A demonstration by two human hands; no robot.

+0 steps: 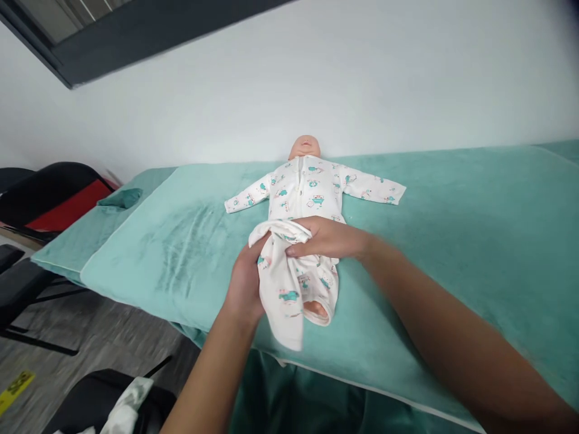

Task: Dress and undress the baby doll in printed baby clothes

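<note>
A baby doll (306, 146) lies on its back on a teal towel-covered table (452, 241), head toward the wall. It wears a white printed sleepsuit (307, 187) with both sleeves spread out. My left hand (244, 283) grips the bunched left leg of the sleepsuit from the side. My right hand (325, 237) is closed over the gathered fabric at the doll's hips. A doll foot (316, 310) shows in the open right leg cuff.
A folded teal cloth (121, 198) lies at the table's far left corner. Black chairs (40, 193) with a red seat stand to the left. A dark bag with white cloth (122, 404) sits on the floor below. A white wall runs behind.
</note>
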